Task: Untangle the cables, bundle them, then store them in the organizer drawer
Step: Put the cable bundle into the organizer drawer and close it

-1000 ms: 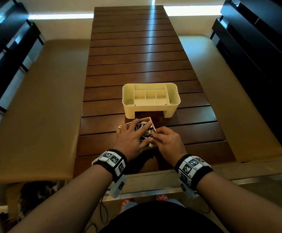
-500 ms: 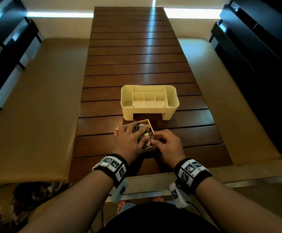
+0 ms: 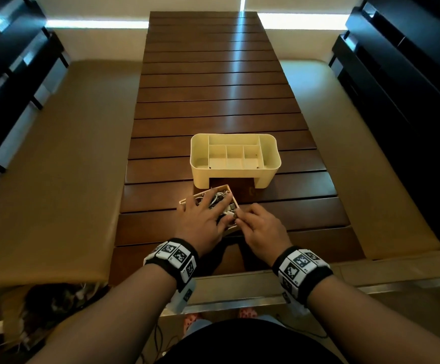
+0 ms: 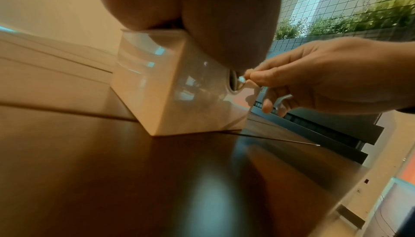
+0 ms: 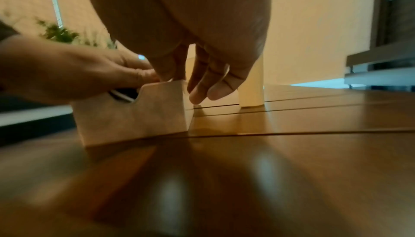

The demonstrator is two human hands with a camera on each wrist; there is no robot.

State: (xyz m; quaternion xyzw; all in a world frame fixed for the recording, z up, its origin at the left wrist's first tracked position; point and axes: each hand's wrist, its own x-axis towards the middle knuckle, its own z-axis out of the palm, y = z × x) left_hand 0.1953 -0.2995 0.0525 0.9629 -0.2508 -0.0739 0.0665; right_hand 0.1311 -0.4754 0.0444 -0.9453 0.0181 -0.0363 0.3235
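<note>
The cream drawer (image 3: 233,197) stands pulled out on the table, in front of the cream organizer (image 3: 234,177). White and dark cables (image 3: 220,198) fill it. My left hand (image 3: 204,216) lies spread over them, fingers straight, pressing down. My right hand (image 3: 242,215) is at the drawer's near right corner and pinches a cable plug (image 3: 236,214) between thumb and forefinger. In the left wrist view the metal plug (image 4: 241,80) shows at the right hand's fingertips (image 4: 251,77), against the drawer wall (image 4: 175,90). The right wrist view shows the drawer (image 5: 134,114) under both hands.
The slatted brown table (image 3: 213,101) runs away from me, with tan padded benches (image 3: 56,166) on both sides. Dark shelving (image 3: 410,101) stands at the far left and right. The organizer's slot (image 3: 236,185) gapes open just behind the drawer.
My left hand stays pressed on the cables. My right hand has shifted to the drawer's near right corner and now pinches a plug there.
</note>
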